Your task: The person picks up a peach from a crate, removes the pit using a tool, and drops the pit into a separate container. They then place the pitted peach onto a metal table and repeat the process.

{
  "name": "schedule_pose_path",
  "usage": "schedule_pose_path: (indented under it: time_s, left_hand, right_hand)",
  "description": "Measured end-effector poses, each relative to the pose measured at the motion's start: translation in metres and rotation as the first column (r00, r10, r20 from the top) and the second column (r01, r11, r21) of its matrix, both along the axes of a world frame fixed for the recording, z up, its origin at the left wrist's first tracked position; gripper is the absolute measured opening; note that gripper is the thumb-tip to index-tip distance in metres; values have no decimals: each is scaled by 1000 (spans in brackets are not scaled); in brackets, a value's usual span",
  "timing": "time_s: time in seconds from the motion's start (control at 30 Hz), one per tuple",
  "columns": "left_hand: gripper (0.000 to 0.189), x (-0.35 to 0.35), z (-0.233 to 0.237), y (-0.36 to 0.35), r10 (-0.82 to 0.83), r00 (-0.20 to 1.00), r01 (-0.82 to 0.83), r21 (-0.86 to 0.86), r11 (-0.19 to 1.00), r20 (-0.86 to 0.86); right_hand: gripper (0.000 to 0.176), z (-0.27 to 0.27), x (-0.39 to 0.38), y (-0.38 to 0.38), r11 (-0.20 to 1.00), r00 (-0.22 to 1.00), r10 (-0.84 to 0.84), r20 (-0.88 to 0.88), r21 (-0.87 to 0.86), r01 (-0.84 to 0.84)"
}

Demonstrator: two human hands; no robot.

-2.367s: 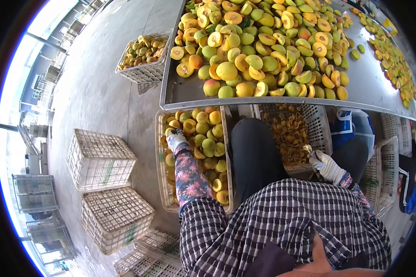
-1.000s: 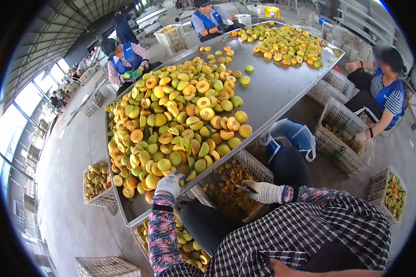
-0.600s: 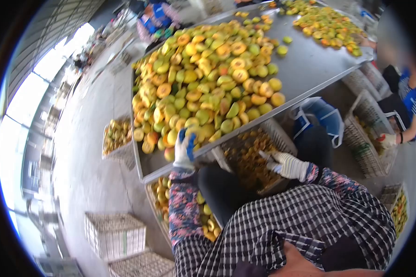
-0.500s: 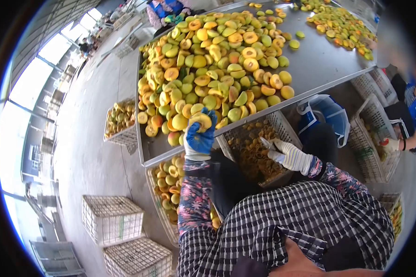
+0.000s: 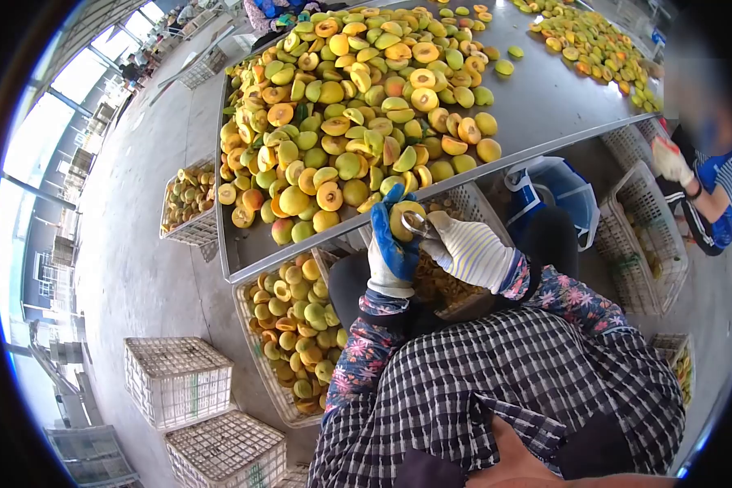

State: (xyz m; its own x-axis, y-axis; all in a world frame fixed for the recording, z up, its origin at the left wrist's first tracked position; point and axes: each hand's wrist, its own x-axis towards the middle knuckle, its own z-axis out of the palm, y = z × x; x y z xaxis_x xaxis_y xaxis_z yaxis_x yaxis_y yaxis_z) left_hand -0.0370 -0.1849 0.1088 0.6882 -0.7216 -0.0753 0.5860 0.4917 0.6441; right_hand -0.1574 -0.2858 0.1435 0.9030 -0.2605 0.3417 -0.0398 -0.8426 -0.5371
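My left hand point(image 5: 391, 259), in a white glove with a blue coated palm, is closed around a yellow peach half point(image 5: 400, 225) just off the table's front edge. My right hand point(image 5: 473, 250), in a striped white knit glove, grips a small metal pitting spoon point(image 5: 416, 221) with a rounded, loop-like end. That end touches the cut side of the peach half. Behind my hands, a large pile of halved yellow-green peaches point(image 5: 333, 122) covers the near left of the metal table point(image 5: 537, 106). A crate of brown pits and scraps point(image 5: 447, 285) sits beneath my hands, partly hidden by them.
A crate of peach halves point(image 5: 289, 333) stands by my left leg, another point(image 5: 189, 203) beyond it. Upturned crates point(image 5: 179, 382) are on the floor at left. A blue-and-white bucket point(image 5: 555, 199) is under the table. A co-worker point(image 5: 712, 187) sits at right near more crates.
My left hand has come back from the pile's edge with the peach half. My right hand has risen from the pit crate, bringing the spoon to the fruit. The co-worker's gloved hand has risen.
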Motion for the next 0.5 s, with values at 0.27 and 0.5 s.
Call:
schedule_pose_path:
  time_s: [0.27, 0.5]
  left_hand:
    - [41, -19, 6, 0, 112, 645, -420, 229, 878, 756]
    - [32, -21, 3, -2, 191, 845, -317, 179, 931, 500]
  right_hand:
    - [31, -19, 2, 6, 999, 1000, -25, 14, -38, 25]
    - [34, -21, 0, 5, 995, 993, -2, -121, -100, -10]
